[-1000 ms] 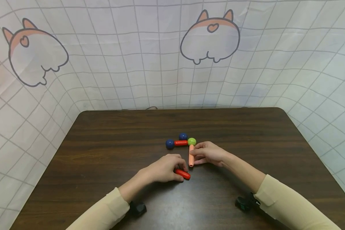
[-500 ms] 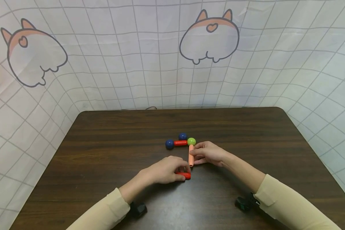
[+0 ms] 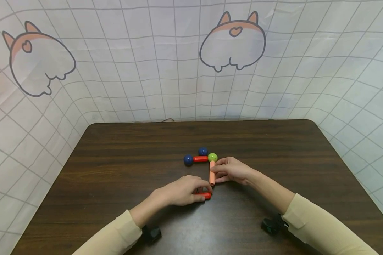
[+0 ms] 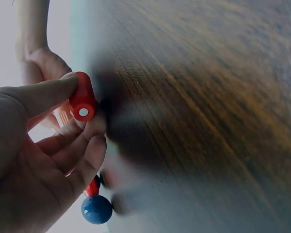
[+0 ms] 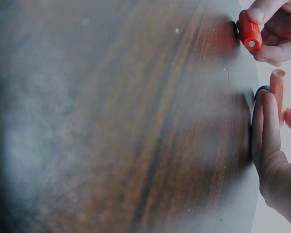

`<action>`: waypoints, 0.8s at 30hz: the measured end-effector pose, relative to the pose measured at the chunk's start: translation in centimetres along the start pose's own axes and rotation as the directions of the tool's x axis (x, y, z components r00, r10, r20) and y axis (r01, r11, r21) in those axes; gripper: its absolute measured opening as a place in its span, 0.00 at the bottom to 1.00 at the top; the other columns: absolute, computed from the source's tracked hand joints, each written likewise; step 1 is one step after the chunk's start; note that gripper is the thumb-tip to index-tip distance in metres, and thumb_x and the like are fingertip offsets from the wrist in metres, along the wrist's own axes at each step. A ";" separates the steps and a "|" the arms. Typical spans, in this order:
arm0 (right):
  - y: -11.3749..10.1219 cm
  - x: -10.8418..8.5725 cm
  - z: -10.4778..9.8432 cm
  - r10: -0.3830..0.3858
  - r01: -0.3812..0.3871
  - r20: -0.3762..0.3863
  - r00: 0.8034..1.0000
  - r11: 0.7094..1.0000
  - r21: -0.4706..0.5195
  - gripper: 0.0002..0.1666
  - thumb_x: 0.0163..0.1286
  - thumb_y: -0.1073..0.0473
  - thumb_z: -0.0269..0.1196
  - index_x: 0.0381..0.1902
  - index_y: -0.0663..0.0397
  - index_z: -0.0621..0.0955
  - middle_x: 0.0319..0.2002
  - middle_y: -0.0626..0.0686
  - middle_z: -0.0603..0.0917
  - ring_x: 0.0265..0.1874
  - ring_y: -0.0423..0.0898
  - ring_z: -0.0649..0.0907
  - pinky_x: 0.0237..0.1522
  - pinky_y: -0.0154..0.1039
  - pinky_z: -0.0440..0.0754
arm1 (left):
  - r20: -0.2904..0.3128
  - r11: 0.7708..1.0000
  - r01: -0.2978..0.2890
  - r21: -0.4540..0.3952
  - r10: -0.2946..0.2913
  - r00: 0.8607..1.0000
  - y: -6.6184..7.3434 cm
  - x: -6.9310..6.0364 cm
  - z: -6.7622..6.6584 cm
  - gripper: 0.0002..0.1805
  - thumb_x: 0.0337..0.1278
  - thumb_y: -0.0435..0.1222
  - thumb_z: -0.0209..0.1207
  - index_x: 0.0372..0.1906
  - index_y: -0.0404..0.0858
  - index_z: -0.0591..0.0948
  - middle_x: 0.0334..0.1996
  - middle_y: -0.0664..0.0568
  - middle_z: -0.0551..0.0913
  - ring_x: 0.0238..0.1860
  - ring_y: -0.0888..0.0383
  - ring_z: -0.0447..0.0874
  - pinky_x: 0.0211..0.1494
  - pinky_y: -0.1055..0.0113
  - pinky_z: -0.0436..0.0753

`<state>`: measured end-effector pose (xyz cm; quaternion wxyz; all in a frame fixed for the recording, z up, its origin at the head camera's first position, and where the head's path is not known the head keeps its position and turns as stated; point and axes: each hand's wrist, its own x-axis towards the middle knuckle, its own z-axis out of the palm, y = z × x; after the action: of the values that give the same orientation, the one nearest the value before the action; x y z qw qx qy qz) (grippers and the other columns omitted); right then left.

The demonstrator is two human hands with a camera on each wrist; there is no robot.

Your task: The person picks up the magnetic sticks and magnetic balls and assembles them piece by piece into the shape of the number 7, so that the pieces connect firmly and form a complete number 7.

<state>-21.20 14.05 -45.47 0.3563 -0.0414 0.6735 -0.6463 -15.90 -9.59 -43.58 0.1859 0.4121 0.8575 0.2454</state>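
Observation:
My left hand (image 3: 183,191) pinches a short red magnetic rod (image 3: 206,195) between thumb and fingers, low over the table. In the left wrist view, a round silver spot shows on the end of that red rod (image 4: 82,99). My right hand (image 3: 234,170) holds a peach-coloured rod (image 3: 212,174) from its right side, thumb and fingers on either side of it. The far end of the peach rod meets a green ball (image 3: 212,157). Left of the green ball lies a second red rod (image 3: 200,159), with a blue ball (image 3: 188,160) at its other end.
Another blue ball (image 3: 203,151) sits just behind the second red rod; whether they touch I cannot tell. The dark wooden table (image 3: 131,141) has rounded far corners. A white gridded curtain (image 3: 159,78) hangs behind it and on both sides.
My left hand has shifted slightly toward me and turned its red rod from slanted to nearly level across the view. The right hand and the joined pieces have stayed put.

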 end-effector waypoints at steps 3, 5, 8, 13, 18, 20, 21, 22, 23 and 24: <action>0.1 0.1 0.0 -0.008 0.008 0.007 1.000 1.000 -0.003 0.20 0.76 0.65 0.61 0.58 0.75 0.72 0.40 0.57 0.82 0.38 0.46 0.85 0.47 0.44 0.85 | 0.013 1.000 0.007 -0.027 -0.007 1.000 0.1 -0.2 -0.1 0.13 0.70 0.37 0.65 0.56 0.46 0.84 0.34 0.62 0.79 0.32 0.67 0.76 0.36 0.72 0.76; 0.1 0.1 0.0 -0.016 0.016 0.013 1.000 1.000 -0.010 0.20 0.76 0.65 0.61 0.58 0.76 0.72 0.40 0.57 0.82 0.38 0.46 0.85 0.48 0.44 0.85 | 0.021 0.999 0.013 -0.046 -0.012 1.000 0.2 -0.3 -0.1 0.13 0.71 0.37 0.64 0.56 0.46 0.84 0.33 0.63 0.79 0.31 0.68 0.76 0.36 0.72 0.77; 0.1 0.1 0.0 -0.009 0.009 0.008 1.000 1.000 -0.005 0.21 0.76 0.65 0.61 0.59 0.76 0.72 0.40 0.57 0.82 0.38 0.46 0.86 0.48 0.44 0.85 | 0.024 0.997 0.020 -0.071 -0.019 1.000 0.2 -0.4 0.0 0.12 0.71 0.37 0.64 0.56 0.46 0.84 0.32 0.63 0.80 0.31 0.68 0.77 0.36 0.72 0.77; 0.0 0.1 0.0 -0.004 0.004 0.005 1.000 1.000 0.001 0.21 0.77 0.65 0.61 0.60 0.76 0.71 0.40 0.58 0.82 0.38 0.46 0.86 0.48 0.44 0.85 | 0.013 0.995 0.024 -0.099 -0.022 1.000 0.2 -0.6 0.0 0.12 0.71 0.36 0.64 0.55 0.44 0.85 0.30 0.63 0.80 0.29 0.67 0.77 0.34 0.72 0.77; 0.1 0.1 -0.1 -0.012 0.012 0.008 1.000 1.000 -0.005 0.22 0.76 0.65 0.61 0.60 0.76 0.71 0.41 0.58 0.82 0.38 0.46 0.85 0.48 0.44 0.85 | -0.007 0.990 0.039 -0.137 -0.040 0.999 0.1 -0.7 0.0 0.11 0.71 0.35 0.64 0.54 0.43 0.85 0.29 0.62 0.80 0.29 0.66 0.77 0.34 0.72 0.77; 0.1 0.2 -0.1 -0.010 0.010 0.006 1.000 1.000 -0.001 0.22 0.76 0.65 0.61 0.59 0.76 0.71 0.41 0.58 0.81 0.38 0.46 0.85 0.48 0.44 0.85 | -0.016 0.985 0.052 -0.163 -0.056 0.998 0.0 -0.7 0.0 0.10 0.70 0.35 0.64 0.53 0.43 0.85 0.29 0.61 0.80 0.29 0.66 0.77 0.35 0.71 0.77; 0.1 0.2 -0.1 -0.013 0.013 0.007 1.000 1.000 -0.004 0.22 0.76 0.65 0.61 0.59 0.76 0.71 0.41 0.58 0.81 0.38 0.46 0.85 0.48 0.44 0.85 | -0.020 0.982 0.060 -0.179 -0.065 0.998 -0.1 -0.7 0.0 0.09 0.70 0.35 0.65 0.52 0.43 0.85 0.29 0.61 0.81 0.29 0.65 0.77 0.35 0.71 0.77; 0.1 0.2 -0.1 -0.013 0.013 0.006 1.000 1.000 -0.002 0.22 0.76 0.65 0.61 0.59 0.76 0.71 0.42 0.58 0.81 0.38 0.46 0.85 0.48 0.44 0.85 | -0.021 0.978 0.068 -0.199 -0.074 0.997 -0.1 -0.7 0.0 0.09 0.70 0.35 0.65 0.51 0.43 0.85 0.29 0.61 0.81 0.29 0.65 0.78 0.36 0.70 0.78; 0.1 0.2 -0.1 -0.016 0.016 0.009 1.000 1.000 -0.003 0.22 0.76 0.65 0.61 0.59 0.76 0.71 0.42 0.58 0.81 0.39 0.46 0.85 0.48 0.44 0.85 | -0.020 0.973 0.076 -0.219 -0.083 0.996 -0.1 -0.6 0.0 0.08 0.70 0.35 0.65 0.50 0.43 0.85 0.29 0.60 0.81 0.29 0.65 0.78 0.36 0.70 0.78; 0.1 0.2 -0.1 -0.016 0.016 0.008 1.000 1.000 0.000 0.21 0.76 0.66 0.61 0.59 0.76 0.71 0.42 0.58 0.81 0.39 0.46 0.85 0.48 0.44 0.85 | -0.017 0.967 0.087 -0.240 -0.094 0.995 -0.2 -0.6 -0.1 0.08 0.69 0.35 0.65 0.50 0.43 0.85 0.29 0.60 0.81 0.29 0.64 0.78 0.36 0.70 0.78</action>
<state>-21.36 14.10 -45.67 0.3539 -0.0491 0.6717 -0.6489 -15.66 -10.20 -43.54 0.2331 0.3438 0.8422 0.3437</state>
